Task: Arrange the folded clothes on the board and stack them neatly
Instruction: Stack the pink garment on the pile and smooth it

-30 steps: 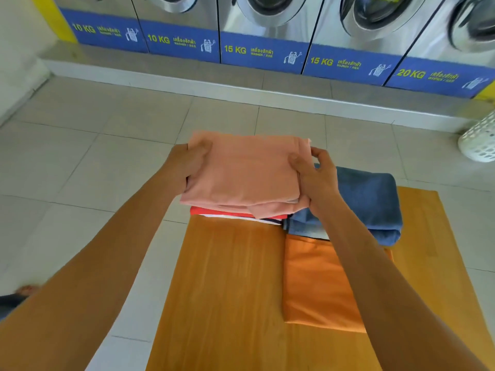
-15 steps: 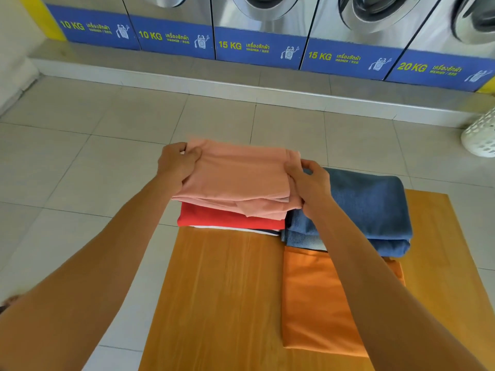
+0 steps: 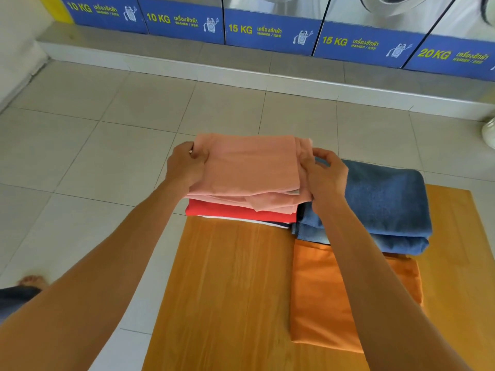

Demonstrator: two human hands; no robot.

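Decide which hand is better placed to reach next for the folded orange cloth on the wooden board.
Right. The right hand grips the folded pink cloth at its right edge, directly above the folded blue denim and folded orange cloth. The left hand holds the far-left edge and would have to cross over.

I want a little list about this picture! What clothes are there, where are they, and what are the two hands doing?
place: laundromat, washing machines along the back
board: wooden board on the tiled floor
pink cloth: folded pink garment, top of the far-left pile
red cloth: folded red garment, under the pink one
blue cloth: folded denim jeans, far right of the board
orange cloth: folded orange garment, flat, nearer than the jeans
left hand: left hand grips the pink garment's left edge
right hand: right hand pinches its right edge
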